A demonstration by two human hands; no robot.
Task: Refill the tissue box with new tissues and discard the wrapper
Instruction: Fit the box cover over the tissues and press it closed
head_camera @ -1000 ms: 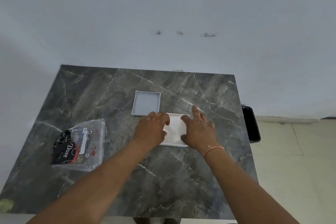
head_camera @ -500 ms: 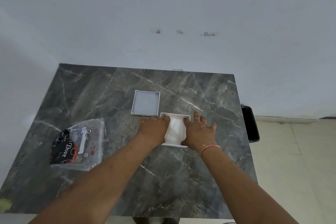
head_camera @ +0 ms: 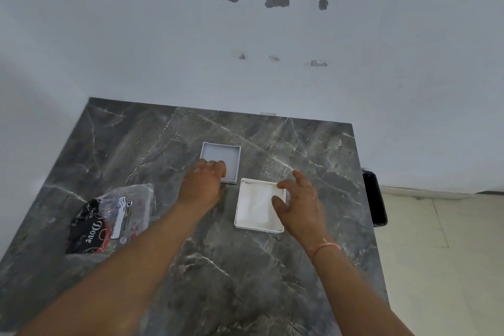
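A white square tissue box point(head_camera: 239, 224) lies open on the dark marble table, with white tissues point(head_camera: 255, 203) filling it. Its white lid point(head_camera: 221, 154) lies upside down just behind and to the left. My left hand point(head_camera: 203, 185) reaches over the lid's near edge, fingers curled onto it; whether it grips the lid is unclear. My right hand point(head_camera: 298, 204) hovers over the box's right side with fingers spread and holds nothing. The clear plastic wrapper point(head_camera: 114, 215) with black and red print lies crumpled at the table's left.
The marble table point(head_camera: 245, 281) stands against a pale wall. A black bin point(head_camera: 375, 199) sits on the floor just past the table's right edge. Tiled floor lies to the right.
Both hands have come off the tissues in the box. My left hand moved up and left to the lid, and my right hand lifted to the box's right side.
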